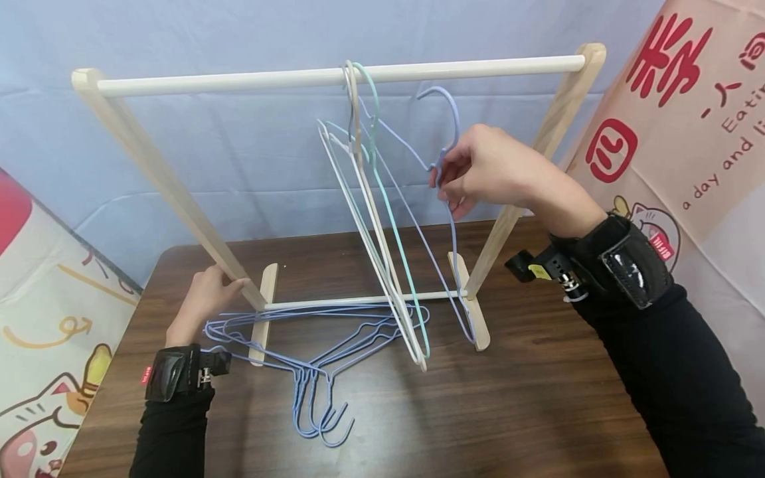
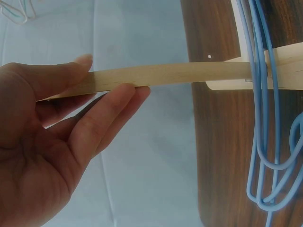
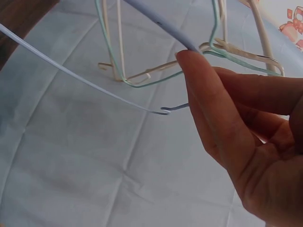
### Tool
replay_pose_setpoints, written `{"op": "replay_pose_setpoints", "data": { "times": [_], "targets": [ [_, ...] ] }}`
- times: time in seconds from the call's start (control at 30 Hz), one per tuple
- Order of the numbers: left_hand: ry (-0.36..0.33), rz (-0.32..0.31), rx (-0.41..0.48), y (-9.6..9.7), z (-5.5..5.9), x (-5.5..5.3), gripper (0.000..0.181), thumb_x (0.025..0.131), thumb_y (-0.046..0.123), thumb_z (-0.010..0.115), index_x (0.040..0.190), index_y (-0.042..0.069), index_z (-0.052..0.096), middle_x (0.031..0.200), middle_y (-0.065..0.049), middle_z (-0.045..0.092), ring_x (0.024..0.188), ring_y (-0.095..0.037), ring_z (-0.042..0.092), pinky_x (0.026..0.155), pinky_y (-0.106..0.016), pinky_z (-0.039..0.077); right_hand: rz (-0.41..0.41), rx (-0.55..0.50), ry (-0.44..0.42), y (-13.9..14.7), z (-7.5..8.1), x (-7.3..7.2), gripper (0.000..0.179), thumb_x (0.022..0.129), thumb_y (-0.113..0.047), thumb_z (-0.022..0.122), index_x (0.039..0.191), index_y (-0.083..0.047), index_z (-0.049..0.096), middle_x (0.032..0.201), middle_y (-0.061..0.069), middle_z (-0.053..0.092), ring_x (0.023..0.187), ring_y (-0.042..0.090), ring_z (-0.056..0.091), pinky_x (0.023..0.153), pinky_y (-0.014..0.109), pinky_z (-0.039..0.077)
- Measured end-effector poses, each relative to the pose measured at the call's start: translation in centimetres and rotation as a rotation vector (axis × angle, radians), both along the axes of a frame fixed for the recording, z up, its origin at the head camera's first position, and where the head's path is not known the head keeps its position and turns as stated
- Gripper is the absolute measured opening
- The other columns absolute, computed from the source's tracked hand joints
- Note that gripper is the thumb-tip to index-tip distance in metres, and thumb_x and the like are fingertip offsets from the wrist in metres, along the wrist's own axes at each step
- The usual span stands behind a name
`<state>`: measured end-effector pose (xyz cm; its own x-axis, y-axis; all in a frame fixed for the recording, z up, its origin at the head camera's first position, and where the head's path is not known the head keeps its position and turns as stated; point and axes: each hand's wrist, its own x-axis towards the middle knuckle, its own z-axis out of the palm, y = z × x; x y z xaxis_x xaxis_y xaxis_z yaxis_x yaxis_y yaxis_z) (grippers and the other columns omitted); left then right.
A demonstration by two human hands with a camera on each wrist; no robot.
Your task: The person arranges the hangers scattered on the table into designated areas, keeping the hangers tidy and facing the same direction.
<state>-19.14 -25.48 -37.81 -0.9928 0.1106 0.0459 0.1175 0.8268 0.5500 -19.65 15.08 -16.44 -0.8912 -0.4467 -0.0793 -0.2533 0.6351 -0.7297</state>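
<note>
My right hand (image 1: 502, 169) pinches a blue hanger (image 1: 457, 123) just below its hook, between thumb and fingertips. Its hook stands lower than the white rail (image 1: 478, 68) in the head view, apart from it. In the right wrist view, fingertips press on the blue hanger (image 3: 163, 26). To the left of it, white hangers (image 1: 356, 113) and a mint green hanger (image 1: 376, 99) hang from the rail. My left hand (image 1: 206, 302) holds the left wooden post (image 1: 161, 172) of the rack near its foot, thumb on one side and fingers on the other.
Several blue hangers (image 1: 313, 368) lie in a pile on the brown table (image 1: 508, 411), hooks toward me, close to the left hand. A lower white bar (image 1: 329, 304) joins the rack's feet. Behind hangs a light blue cloth (image 1: 251, 166); printed cloths flank both sides.
</note>
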Motion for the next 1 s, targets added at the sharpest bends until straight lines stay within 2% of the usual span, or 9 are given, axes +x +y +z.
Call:
{"op": "replay_pose_setpoints", "data": {
  "times": [0.37, 0.6, 1.0],
  "targets": [
    [-0.016, -0.002, 0.016, 0.0, 0.0, 0.0, 0.033, 0.09, 0.014, 0.057, 0.108, -0.014, 0.053, 0.094, -0.031, 0.06, 0.07, -0.027, 0.059, 0.055, -0.033, 0.041, 0.015, 0.008, 0.055, -0.7, 1.9, -0.1, 0.013, 0.082, 0.007, 0.059, 0.093, 0.012, 0.061, 0.067, 0.014, 0.062, 0.058, 0.02, 0.064, 0.058, 0.031, 0.052],
    [-0.01, -0.001, 0.008, 0.1, -0.1, -0.1, 0.031, 0.09, 0.013, 0.056, 0.108, -0.012, 0.054, 0.095, -0.031, 0.06, 0.078, -0.036, 0.061, 0.059, -0.037, 0.043, 0.002, 0.025, 0.076, -1.1, 2.1, -0.6, 0.009, 0.084, 0.006, 0.058, 0.091, 0.011, 0.061, 0.067, 0.016, 0.061, 0.059, 0.021, 0.063, 0.06, 0.031, 0.052],
    [-0.013, 0.006, 0.006, 0.1, -0.1, 0.0, 0.032, 0.09, 0.013, 0.056, 0.108, -0.013, 0.053, 0.094, -0.031, 0.06, 0.076, -0.035, 0.061, 0.057, -0.035, 0.042, 0.023, 0.057, 0.075, -2.3, 1.9, -1.9, 0.008, 0.085, 0.006, 0.057, 0.089, 0.01, 0.062, 0.076, 0.016, 0.062, 0.061, 0.021, 0.063, 0.061, 0.03, 0.052]
  ]
}}
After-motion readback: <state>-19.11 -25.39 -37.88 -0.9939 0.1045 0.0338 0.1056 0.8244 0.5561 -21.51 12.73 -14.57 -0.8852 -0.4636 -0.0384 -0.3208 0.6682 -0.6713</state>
